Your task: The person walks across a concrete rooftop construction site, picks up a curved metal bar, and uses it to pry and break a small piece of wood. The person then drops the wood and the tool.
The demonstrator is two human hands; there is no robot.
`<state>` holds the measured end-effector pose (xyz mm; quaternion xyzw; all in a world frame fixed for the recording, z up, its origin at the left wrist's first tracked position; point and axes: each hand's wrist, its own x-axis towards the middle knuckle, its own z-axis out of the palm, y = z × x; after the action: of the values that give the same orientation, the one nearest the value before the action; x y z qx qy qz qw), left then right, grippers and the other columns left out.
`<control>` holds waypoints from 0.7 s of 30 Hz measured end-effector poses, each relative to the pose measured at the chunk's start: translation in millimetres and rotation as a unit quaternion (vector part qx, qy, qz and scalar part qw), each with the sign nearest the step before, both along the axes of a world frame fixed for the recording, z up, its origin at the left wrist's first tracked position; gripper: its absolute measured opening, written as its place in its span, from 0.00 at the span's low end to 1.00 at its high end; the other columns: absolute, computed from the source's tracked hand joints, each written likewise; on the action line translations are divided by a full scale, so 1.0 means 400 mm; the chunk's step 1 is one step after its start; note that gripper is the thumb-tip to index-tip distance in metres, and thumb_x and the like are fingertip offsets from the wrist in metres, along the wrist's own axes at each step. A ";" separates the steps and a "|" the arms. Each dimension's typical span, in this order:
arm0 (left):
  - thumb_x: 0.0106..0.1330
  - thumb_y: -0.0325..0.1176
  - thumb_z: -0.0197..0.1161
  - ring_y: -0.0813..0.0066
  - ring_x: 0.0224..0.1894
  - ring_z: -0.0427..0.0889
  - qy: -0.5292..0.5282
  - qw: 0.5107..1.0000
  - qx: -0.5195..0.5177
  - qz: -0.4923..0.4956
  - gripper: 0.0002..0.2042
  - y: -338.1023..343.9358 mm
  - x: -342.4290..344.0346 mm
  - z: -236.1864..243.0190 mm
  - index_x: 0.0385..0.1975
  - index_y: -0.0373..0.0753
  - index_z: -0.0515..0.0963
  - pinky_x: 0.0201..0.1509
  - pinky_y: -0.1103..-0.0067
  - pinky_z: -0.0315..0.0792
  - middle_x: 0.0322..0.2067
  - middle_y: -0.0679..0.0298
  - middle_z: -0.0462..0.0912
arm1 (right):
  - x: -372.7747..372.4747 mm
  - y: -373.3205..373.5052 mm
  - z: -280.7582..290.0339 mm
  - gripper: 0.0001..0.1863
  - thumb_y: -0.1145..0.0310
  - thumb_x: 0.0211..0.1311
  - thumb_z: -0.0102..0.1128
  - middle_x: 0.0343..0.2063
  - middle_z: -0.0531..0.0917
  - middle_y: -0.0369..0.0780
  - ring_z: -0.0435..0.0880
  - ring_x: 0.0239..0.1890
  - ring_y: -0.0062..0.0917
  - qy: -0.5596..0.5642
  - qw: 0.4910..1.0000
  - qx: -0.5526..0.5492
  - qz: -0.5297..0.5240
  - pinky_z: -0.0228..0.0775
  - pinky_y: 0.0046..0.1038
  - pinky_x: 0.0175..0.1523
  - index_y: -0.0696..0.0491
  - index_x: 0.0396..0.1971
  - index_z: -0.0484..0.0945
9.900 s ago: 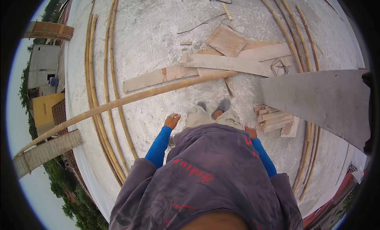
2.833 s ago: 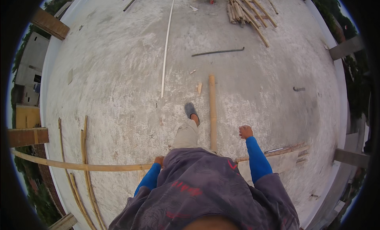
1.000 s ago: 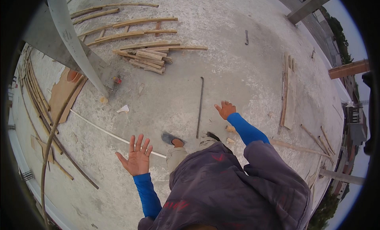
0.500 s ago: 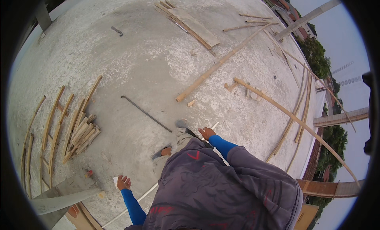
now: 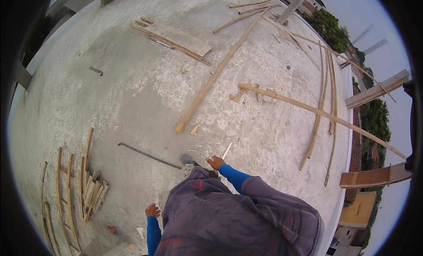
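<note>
Left hand (image 5: 152,210) drawn nearer shirt (image 5: 238,216), loosely curled; right hand (image 5: 216,162) partly open.

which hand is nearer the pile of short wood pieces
Left. The left hand is to the right of the pile of short wood pieces in the picture; the right hand is farther right and higher up.

Green trees (image 5: 325,30) at right; a yellow wall (image 5: 358,210); a pale board (image 5: 183,37) with planks (image 5: 142,31)
</note>
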<state>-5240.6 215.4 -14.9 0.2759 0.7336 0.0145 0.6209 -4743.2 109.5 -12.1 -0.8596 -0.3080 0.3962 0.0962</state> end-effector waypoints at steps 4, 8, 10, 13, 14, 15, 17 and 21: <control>0.64 0.43 0.58 0.65 0.27 0.82 0.033 0.999 -0.008 0.012 0.20 -0.002 0.044 0.019 0.51 0.37 0.77 0.25 0.69 0.74 0.34 0.57 0.82 | 0.128 0.151 0.009 0.45 0.35 0.65 0.44 0.57 0.73 0.60 0.72 0.60 0.51 0.004 0.998 0.057 -0.015 0.63 0.41 0.65 0.67 0.59 0.69; 0.63 0.43 0.59 0.64 0.25 0.82 0.046 0.996 0.006 0.072 0.19 0.008 0.097 0.047 0.48 0.37 0.77 0.24 0.69 0.73 0.33 0.57 0.82 | 0.235 0.249 0.024 0.45 0.38 0.65 0.47 0.59 0.70 0.62 0.70 0.62 0.51 0.028 0.998 0.050 -0.021 0.60 0.42 0.67 0.67 0.62 0.65; 0.62 0.43 0.60 0.64 0.25 0.82 0.037 0.993 0.030 0.105 0.20 0.002 0.125 0.051 0.48 0.37 0.77 0.24 0.69 0.73 0.33 0.57 0.82 | 0.271 0.282 0.023 0.44 0.39 0.65 0.48 0.58 0.71 0.60 0.71 0.61 0.51 0.021 0.999 0.031 -0.010 0.62 0.42 0.66 0.66 0.62 0.65; 0.62 0.44 0.59 0.64 0.27 0.82 0.002 0.994 0.077 0.082 0.19 -0.029 0.143 0.023 0.47 0.37 0.78 0.24 0.70 0.74 0.33 0.57 0.82 | 0.289 0.310 0.007 0.42 0.40 0.64 0.51 0.57 0.74 0.58 0.73 0.59 0.49 0.000 1.000 0.000 0.018 0.65 0.42 0.63 0.65 0.62 0.66; 0.62 0.44 0.59 0.64 0.27 0.82 -0.022 0.992 0.105 0.071 0.19 -0.045 0.139 0.007 0.46 0.37 0.78 0.25 0.70 0.74 0.33 0.57 0.82 | 0.284 0.316 0.002 0.42 0.41 0.64 0.51 0.58 0.73 0.58 0.73 0.60 0.50 0.008 1.000 -0.005 0.019 0.65 0.42 0.63 0.64 0.62 0.66; 0.62 0.43 0.60 0.64 0.27 0.83 -0.018 0.993 0.115 0.033 0.17 -0.054 0.137 -0.019 0.45 0.39 0.79 0.25 0.70 0.74 0.33 0.58 0.83 | 0.276 0.322 -0.004 0.42 0.41 0.64 0.51 0.58 0.73 0.58 0.73 0.60 0.50 0.009 1.000 -0.027 0.013 0.65 0.42 0.63 0.64 0.62 0.66; 0.62 0.41 0.61 0.63 0.27 0.83 0.052 0.902 0.321 -0.283 0.14 -0.082 0.103 -0.057 0.43 0.42 0.80 0.27 0.68 0.75 0.32 0.59 0.84 | 0.246 0.330 -0.010 0.40 0.44 0.63 0.54 0.57 0.73 0.59 0.72 0.60 0.51 0.028 0.999 -0.010 0.045 0.65 0.43 0.63 0.66 0.60 0.66; 0.63 0.42 0.58 0.61 0.30 0.84 0.171 0.791 0.347 -0.475 0.09 -0.142 0.047 -0.110 0.34 0.47 0.80 0.30 0.67 0.77 0.30 0.62 0.85 | 0.175 0.326 -0.006 0.39 0.45 0.62 0.55 0.55 0.74 0.60 0.73 0.59 0.52 0.050 0.997 -0.009 0.060 0.66 0.44 0.62 0.67 0.59 0.67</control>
<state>-5221.9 158.4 -58.8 0.7844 0.5499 -0.0756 0.2768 -4673.1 240.1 -14.4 -0.8194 -0.3506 0.4465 0.0793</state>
